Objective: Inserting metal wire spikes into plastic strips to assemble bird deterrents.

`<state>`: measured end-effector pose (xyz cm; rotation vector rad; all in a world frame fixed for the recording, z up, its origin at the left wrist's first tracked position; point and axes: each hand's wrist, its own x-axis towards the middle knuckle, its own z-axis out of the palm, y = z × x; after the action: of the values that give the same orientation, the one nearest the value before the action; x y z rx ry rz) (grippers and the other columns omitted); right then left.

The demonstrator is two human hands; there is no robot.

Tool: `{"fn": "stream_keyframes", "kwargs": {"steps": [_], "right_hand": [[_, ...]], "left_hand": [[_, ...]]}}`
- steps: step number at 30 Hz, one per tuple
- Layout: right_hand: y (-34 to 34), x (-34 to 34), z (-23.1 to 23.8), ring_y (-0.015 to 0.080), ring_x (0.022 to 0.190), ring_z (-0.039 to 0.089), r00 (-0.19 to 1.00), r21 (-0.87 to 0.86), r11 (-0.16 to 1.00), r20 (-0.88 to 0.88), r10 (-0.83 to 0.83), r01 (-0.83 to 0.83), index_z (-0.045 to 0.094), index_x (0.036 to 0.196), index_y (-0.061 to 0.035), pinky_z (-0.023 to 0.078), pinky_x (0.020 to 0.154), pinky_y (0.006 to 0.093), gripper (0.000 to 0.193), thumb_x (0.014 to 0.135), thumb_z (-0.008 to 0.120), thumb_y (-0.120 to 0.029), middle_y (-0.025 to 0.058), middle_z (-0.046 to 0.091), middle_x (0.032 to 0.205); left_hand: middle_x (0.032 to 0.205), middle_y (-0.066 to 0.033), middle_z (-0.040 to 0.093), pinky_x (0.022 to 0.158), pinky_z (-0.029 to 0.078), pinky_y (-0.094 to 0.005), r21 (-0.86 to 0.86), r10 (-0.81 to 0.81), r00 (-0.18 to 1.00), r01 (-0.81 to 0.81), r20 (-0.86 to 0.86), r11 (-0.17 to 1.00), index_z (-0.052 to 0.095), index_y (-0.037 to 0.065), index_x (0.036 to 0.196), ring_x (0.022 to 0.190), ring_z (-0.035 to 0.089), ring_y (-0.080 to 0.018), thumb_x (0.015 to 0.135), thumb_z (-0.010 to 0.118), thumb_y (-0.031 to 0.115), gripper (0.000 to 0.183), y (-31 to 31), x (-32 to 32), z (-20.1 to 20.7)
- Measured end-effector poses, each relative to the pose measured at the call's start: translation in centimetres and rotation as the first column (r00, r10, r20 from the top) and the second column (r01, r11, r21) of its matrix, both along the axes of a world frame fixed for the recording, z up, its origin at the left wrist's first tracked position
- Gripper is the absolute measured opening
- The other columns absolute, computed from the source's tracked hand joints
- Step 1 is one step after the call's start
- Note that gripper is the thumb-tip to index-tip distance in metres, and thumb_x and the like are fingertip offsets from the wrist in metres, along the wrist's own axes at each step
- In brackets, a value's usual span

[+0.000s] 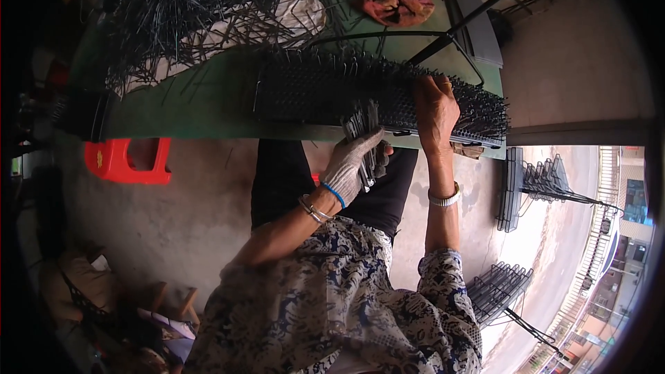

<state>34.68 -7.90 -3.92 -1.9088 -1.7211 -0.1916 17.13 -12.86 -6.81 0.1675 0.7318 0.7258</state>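
The person's gloved left hand (352, 158) has its grip closed around a bundle of dark strips (358, 118), which is at the near edge of the green counter (152, 123). If those fingers slacken, thin pieces could slide out toward the lap or floor (208, 215).

The bare right hand (438, 109) is at the right part of the black perforated rack (312, 93), its fingers drawn together; whether they pinch a strip cannot be told. With upright tips crowded around it, a knuckle could get scratched or a neighbouring piece knocked askew. The rack lies along the counter's near edge, so a hard push might shift it. Behind, the loose heap (201, 3) lies tangled, and tugging one piece could drag others along.
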Motion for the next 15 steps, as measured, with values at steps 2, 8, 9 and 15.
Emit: {"fn": "stream_keyframes", "kwargs": {"steps": [2,8,9,15], "right_hand": [[0.3,0.0,-0.1,0.0324,0.076,0.061,0.998,-0.046,0.998,0.047,-0.048,0.05,0.064,0.092,-0.0072,0.048,0.064,0.0406,0.006,0.087,0.062,-0.012,0.0133,0.061,0.087],[-1.7,-0.9,1.4,0.0186,0.065,0.059,0.921,-0.07,0.983,-0.365,0.135,-0.171,0.066,0.096,-0.0049,0.046,0.056,0.0326,0.012,0.088,0.064,-0.014,0.0049,0.061,0.077],[-2.5,-1.2,2.2,0.0123,0.061,0.057,0.752,-0.164,0.937,-0.645,0.134,-0.308,0.066,0.097,-0.0035,0.044,0.053,0.0286,0.013,0.088,0.065,-0.014,0.0017,0.06,0.073],[-3.6,-1.6,2.6,0.0055,0.058,0.052,0.417,-0.215,0.855,-0.909,0.001,-0.472,0.064,0.093,-0.0022,0.042,0.053,0.021,0.01,0.089,0.063,-0.011,-0.0007,0.059,0.07]], "left_hand": [[0.078,-0.007,0.068,0.047,0.051,-0.0239,-0.006,-0.003,1.0,0.003,-0.025,1.0,0.064,0.005,0.099,0.057,0.062,-0.0127,0.091,0.065,0.021,0.018,-0.1,0.3,0.1],[0.078,-0.0041,0.069,0.048,0.05,-0.022,0.0,-0.008,0.987,0.008,-0.159,1.0,0.068,0.006,0.096,0.057,0.062,-0.0107,0.087,0.068,0.021,0.018,-0.1,-0.1,1.0],[0.078,-0.0036,0.068,0.049,0.05,-0.0217,0.016,-0.026,0.977,0.03,-0.213,0.999,0.068,0.006,0.096,0.059,0.062,-0.0105,0.086,0.069,0.021,0.018,-0.1,-0.1,1.1],[0.079,-0.0023,0.068,0.051,0.051,-0.0213,0.081,-0.071,0.98,0.087,-0.185,0.993,0.068,0.007,0.1,0.064,0.064,-0.0102,0.087,0.069,0.022,0.019,-0.6,0.1,1.4]]}}
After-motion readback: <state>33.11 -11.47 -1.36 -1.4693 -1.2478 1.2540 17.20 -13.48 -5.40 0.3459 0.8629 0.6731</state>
